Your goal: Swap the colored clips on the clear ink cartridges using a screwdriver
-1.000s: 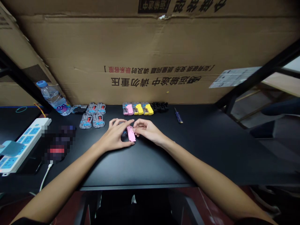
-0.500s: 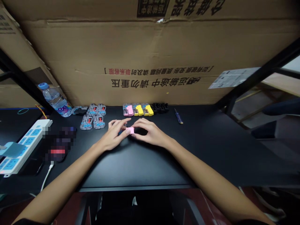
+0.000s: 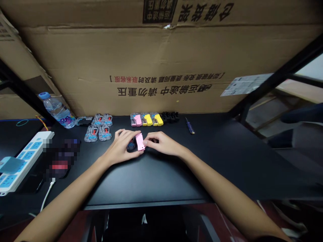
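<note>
A small pink plastic piece with a tiny dark hole near its lower end is gripped between the fingers and thumb of my left hand. A clear and bluish part shows behind the pink piece, inside the curl of that hand; whether the two are joined I cannot tell. My right hand pinches the pink piece's right edge with thumb and forefinger. Just beyond the hands, a clear plastic unit with a pink cover stands beside two units with yellow covers.
Several clear units with red parts lie at the left, near a water bottle. Black pieces and a screwdriver lie at the right. A power strip and a phone are far left. Cardboard walls the back.
The pink piece has turned so its long face shows. My right thumb and forefinger have closed in on its right edge, and the left fingers have spread along its ends. The view has shifted slightly.
</note>
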### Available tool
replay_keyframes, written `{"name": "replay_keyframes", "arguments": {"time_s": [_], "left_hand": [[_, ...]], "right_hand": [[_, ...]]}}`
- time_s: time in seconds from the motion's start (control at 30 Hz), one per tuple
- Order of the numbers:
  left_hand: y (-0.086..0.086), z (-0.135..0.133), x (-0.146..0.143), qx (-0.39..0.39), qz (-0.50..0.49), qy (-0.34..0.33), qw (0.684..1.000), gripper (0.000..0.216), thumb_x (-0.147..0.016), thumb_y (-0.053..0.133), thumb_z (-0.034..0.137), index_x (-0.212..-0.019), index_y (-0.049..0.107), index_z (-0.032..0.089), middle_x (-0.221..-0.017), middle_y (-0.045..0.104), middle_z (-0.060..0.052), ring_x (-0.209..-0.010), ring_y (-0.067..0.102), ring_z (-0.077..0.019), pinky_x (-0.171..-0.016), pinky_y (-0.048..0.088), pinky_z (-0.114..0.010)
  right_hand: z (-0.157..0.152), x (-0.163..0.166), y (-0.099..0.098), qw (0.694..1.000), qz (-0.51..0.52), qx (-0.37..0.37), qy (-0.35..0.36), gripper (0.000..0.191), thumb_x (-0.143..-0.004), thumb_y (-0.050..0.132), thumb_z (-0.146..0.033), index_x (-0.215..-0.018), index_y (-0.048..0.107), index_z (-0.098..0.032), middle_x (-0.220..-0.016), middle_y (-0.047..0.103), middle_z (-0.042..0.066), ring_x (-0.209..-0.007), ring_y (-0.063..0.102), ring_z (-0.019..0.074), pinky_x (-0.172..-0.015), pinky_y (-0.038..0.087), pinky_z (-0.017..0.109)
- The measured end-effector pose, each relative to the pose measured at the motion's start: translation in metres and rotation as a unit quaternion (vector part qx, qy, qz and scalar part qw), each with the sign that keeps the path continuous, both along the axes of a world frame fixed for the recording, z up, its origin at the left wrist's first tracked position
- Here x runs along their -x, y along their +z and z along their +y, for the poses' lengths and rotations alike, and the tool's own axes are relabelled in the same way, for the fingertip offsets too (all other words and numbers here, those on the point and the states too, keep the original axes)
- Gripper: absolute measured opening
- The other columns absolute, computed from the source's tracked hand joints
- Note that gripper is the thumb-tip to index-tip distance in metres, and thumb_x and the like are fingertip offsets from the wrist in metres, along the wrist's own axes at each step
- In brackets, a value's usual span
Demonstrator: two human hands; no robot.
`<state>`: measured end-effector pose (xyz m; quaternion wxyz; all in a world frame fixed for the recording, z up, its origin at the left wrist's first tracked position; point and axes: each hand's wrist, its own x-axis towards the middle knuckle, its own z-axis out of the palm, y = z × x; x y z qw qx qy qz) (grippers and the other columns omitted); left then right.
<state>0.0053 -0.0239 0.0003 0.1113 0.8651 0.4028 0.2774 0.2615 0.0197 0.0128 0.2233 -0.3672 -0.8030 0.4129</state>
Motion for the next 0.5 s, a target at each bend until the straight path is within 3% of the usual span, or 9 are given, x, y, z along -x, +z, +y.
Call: {"name": "replay_keyframes", "arguments": {"time_s": [0.13, 0.27, 0.5], "left_hand": [[-0.003, 0.002, 0.000, 0.015, 0.022, 0.006, 1.000, 0.062, -0.093, 0.074, 0.056, -0.144, 0.058, 0.024, -0.139, 0.071, -0.010, -0.132, 0.060, -0.0303, -0.121, 0.025, -0.051], [-0.005, 0.003, 0.001, 0.024, 0.031, 0.010, 0.999, 0.063, -0.092, 0.076, 0.057, -0.143, 0.060, 0.023, -0.134, 0.072, -0.010, -0.132, 0.059, -0.0313, -0.120, 0.027, -0.052], [-0.008, 0.004, 0.001, 0.036, 0.043, 0.013, 0.998, 0.064, -0.097, 0.071, 0.055, -0.151, 0.055, 0.026, -0.138, 0.068, -0.011, -0.134, 0.057, -0.0329, -0.120, 0.028, -0.054]], "right_hand": [[0.019, -0.034, 0.006, 1.000, -0.008, -0.012, -0.027, 0.037, -0.095, 0.070, -0.054, -0.096, 0.077, -0.018, -0.084, 0.071, 0.003, -0.072, 0.058, 0.0165, -0.066, 0.043, 0.029], [0.028, -0.061, 0.021, 0.995, -0.092, 0.046, 0.007, 0.040, -0.083, 0.081, -0.057, -0.086, 0.076, -0.017, -0.062, 0.057, -0.003, -0.057, 0.047, 0.0129, -0.056, 0.034, 0.028], [0.015, -0.046, 0.027, 0.981, -0.192, 0.026, 0.021, 0.030, -0.079, 0.085, -0.048, -0.073, 0.077, -0.019, -0.059, 0.058, -0.003, -0.055, 0.048, 0.0122, -0.056, 0.031, 0.028]]}}
